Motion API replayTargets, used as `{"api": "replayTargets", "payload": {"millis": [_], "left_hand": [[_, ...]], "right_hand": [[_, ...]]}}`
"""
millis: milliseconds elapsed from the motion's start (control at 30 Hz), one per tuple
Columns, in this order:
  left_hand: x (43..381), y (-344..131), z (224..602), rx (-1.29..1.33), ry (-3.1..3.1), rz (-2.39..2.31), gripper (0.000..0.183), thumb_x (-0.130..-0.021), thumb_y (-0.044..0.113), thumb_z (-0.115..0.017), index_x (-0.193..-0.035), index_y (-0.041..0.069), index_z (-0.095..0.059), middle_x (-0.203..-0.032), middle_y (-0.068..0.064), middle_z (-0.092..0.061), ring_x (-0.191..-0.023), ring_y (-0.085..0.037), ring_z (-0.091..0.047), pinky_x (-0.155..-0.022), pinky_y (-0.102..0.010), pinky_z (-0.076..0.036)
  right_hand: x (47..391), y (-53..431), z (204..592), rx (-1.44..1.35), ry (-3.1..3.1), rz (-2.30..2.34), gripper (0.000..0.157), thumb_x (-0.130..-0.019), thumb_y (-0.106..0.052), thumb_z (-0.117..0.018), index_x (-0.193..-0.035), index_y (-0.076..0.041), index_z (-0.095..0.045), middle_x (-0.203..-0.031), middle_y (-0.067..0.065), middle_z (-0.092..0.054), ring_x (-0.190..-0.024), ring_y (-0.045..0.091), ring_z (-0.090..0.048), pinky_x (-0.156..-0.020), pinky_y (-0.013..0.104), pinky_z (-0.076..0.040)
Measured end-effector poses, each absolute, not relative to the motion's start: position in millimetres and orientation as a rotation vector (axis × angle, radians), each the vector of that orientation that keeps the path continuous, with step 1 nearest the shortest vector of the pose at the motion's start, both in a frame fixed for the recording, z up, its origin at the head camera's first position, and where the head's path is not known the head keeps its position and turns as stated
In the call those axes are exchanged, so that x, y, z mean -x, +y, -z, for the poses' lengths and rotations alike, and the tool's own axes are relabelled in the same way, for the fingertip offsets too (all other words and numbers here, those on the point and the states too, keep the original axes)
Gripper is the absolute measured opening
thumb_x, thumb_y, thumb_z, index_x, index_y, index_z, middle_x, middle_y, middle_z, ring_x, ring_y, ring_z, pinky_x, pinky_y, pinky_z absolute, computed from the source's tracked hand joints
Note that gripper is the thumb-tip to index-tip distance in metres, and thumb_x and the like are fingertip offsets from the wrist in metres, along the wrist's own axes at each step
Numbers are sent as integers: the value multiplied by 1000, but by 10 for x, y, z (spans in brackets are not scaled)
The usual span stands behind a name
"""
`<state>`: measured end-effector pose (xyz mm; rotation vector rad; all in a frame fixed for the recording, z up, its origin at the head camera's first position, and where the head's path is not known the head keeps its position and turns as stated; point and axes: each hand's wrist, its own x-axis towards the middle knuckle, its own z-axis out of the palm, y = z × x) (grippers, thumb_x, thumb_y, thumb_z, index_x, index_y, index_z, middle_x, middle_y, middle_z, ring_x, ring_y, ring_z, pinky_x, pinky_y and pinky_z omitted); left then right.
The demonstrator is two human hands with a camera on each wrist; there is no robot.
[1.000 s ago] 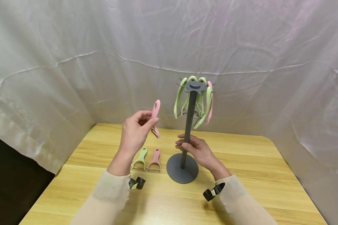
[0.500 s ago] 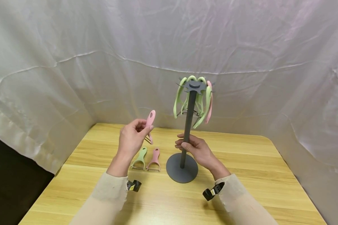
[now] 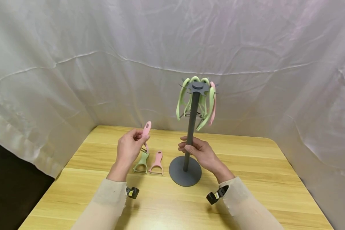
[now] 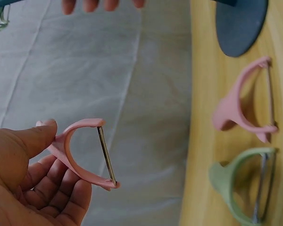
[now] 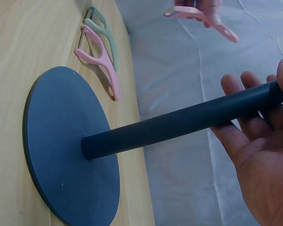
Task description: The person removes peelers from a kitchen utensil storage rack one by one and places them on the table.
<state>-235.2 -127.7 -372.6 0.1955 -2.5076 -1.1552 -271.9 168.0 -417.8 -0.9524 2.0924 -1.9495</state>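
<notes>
My left hand [image 3: 127,147] pinches a pink Y-shaped peeler [image 3: 145,131] by its handle, thumb in front. The handle points up and the blade end down, above the table. In the left wrist view its blade faces away from the palm. My right hand [image 3: 203,155] holds the pole of a dark grey stand [image 3: 193,118] between thumb and fingers. From the stand's top hang several green peelers [image 3: 211,103] and a pink peeler [image 3: 214,111], partly hidden behind one another. A green peeler [image 3: 142,161] and another pink peeler [image 3: 158,159] lie side by side on the table.
The stand's round base [image 3: 178,175] rests on the wooden table [image 3: 241,163], right of the lying peelers. Thin hooks stick out around its top. A pale curtain [image 3: 149,92] encloses the back and sides.
My left hand has moved down and to the left with the pink peeler, which now overlaps the top of the lying green peeler's handle in the head view. The right hand stays on the pole.
</notes>
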Motion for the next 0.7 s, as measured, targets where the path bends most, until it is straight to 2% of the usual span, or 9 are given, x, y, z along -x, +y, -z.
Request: {"api": "replayTargets", "payload": {"millis": [233, 467, 700], "left_hand": [[2381, -1397, 3879, -266, -2578, 1097, 31, -98, 36, -77, -114, 9, -75, -100, -8, -74, -82, -23, -63, -68, -32, -46], [2376, -1500, 3986, -312, -2638, 1067, 32, -99, 35, -76, -114, 6, -74, -101, -10, -75, -83, -23, -66, -70, -33, -49], [2359, -1591, 4053, -346, -2715, 1030, 34, -99, 35, -75, -114, 5, -73, -99, -9, -75, -79, -21, -63, -65, -31, -46]], "right_hand": [[2713, 1679, 4175, 951, 2100, 1948, 38, -108, -13, -60, -144, -1, -59, -129, 28, -69, -119, 36, -72, -101, 42, -59], [2714, 1677, 4178, 942, 2091, 1951, 38, -109, -14, -60, -144, 0, -59, -131, 27, -68, -119, 35, -72, -102, 42, -59], [2718, 1676, 4183, 950, 2086, 1957, 38, -109, -14, -60, -144, 0, -59, -131, 28, -68, -119, 34, -72, -102, 42, -58]]}}
